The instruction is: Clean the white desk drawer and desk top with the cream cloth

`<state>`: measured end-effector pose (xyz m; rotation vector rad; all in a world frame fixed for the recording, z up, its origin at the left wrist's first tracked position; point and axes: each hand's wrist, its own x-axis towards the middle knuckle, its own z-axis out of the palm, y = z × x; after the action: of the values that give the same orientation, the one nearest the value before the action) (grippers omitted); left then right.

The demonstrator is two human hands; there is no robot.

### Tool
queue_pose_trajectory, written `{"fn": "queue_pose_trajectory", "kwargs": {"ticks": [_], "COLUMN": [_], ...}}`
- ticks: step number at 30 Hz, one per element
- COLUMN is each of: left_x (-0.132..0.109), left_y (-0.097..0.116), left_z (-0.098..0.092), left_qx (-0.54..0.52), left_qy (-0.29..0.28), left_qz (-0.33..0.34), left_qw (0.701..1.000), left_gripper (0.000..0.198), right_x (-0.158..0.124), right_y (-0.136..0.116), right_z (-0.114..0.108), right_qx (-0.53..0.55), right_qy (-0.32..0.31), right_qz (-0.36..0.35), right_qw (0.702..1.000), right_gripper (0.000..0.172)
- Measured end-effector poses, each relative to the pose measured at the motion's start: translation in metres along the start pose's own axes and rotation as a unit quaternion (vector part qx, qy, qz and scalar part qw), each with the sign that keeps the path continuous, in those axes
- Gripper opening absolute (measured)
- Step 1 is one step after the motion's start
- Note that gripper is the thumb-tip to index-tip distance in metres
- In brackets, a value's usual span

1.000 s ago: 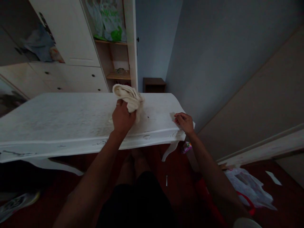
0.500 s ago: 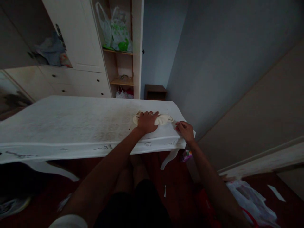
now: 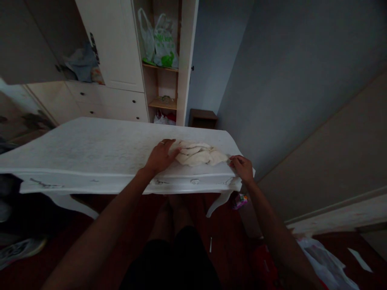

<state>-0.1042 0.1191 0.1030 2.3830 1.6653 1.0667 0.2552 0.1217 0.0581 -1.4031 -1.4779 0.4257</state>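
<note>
L hand (image 3: 160, 155) lies on the L end of the cloth (image 3: 198, 153), fingers stretched nearly flat, pressing it, not closed round it. The cloth sits on the table (image 3: 90, 149) top near the front edge, twd the R corner. R hand (image 3: 242, 168) is at that corner, fingers curled on the edge, just beside the cloth's tip; can't tell if it pinches any.

Wiping prob. goes best w/ a flat palm, even pressure and long strokes along the table front.

Vs 0.5 s ago, the cloth was bunched under the L hand and is now spread wider twd the corner.
</note>
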Motion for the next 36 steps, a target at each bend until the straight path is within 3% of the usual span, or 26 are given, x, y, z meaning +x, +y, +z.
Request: {"fn": "queue_pose_trajectory", "kwargs": {"ticks": [4, 8, 10, 15, 21, 27, 31, 36], "left_x": [-0.011, -0.018, -0.02, -0.024, -0.023, -0.022, -0.022, -0.021], "left_y": [-0.049, -0.076, -0.08, -0.077, -0.075, -0.073, -0.071, -0.07], "left_z": [-0.013, -0.02, -0.021, -0.02, -0.018, -0.019, -0.02, -0.02], "left_qx": [-0.084, -0.278, -0.34, -0.367, -0.375, -0.356, -0.35, -0.373], "left_qy": [0.072, 0.148, 0.165, 0.136, 0.169, 0.182, 0.173, 0.185], "left_qz": [-0.133, -0.263, -0.259, -0.188, -0.236, -0.243, -0.235, -0.265], "left_qw": [0.985, 0.912, 0.889, 0.901, 0.88, 0.883, 0.89, 0.87], "left_gripper": [0.036, 0.022, 0.018, 0.027, 0.032, 0.034, 0.041, 0.042], "right_x": [0.0, 0.001, 0.001, 0.001, 0.004, 0.005, 0.003, 0.006], "right_y": [-0.003, -0.003, -0.003, -0.003, -0.002, -0.002, -0.004, 0.0], "right_z": [0.001, 0.003, 0.004, 0.004, -0.002, -0.006, -0.009, -0.012], "right_qx": [0.01, 0.029, 0.04, 0.085, 0.108, 0.13, 0.118, 0.077], "right_qy": [0.006, 0.019, 0.034, 0.046, 0.023, 0.023, 0.011, 0.009], "right_qz": [0.014, 0.029, 0.037, 0.049, 0.07, 0.077, 0.061, 0.037], "right_qw": [1.0, 0.999, 0.998, 0.994, 0.991, 0.988, 0.991, 0.996], "right_gripper": [0.027, 0.031, 0.035, 0.031, 0.033, 0.045, 0.055, 0.067]}}
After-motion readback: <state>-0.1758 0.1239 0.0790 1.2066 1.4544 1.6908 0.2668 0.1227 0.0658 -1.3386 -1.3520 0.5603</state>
